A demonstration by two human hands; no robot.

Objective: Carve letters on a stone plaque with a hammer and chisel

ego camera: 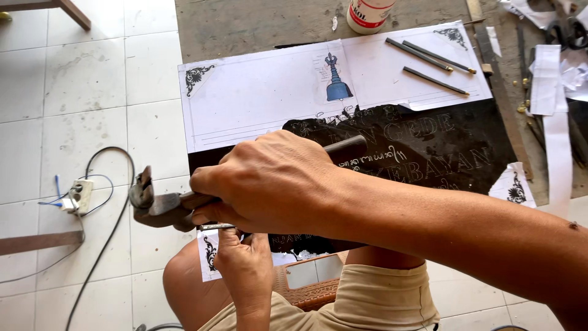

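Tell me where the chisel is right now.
In the head view, lower left of centre: the chisel sits in the left hand, under the right hand holding the hammer.

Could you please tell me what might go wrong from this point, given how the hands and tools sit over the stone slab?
The left hand pinches a thin chisel right under the hammer gripped by the right hand; a slightly off blow could hit the fingers.

A slip of the chisel might chip the carved letters on the black slab.

The paper template is already torn, and further blows may loosen it.
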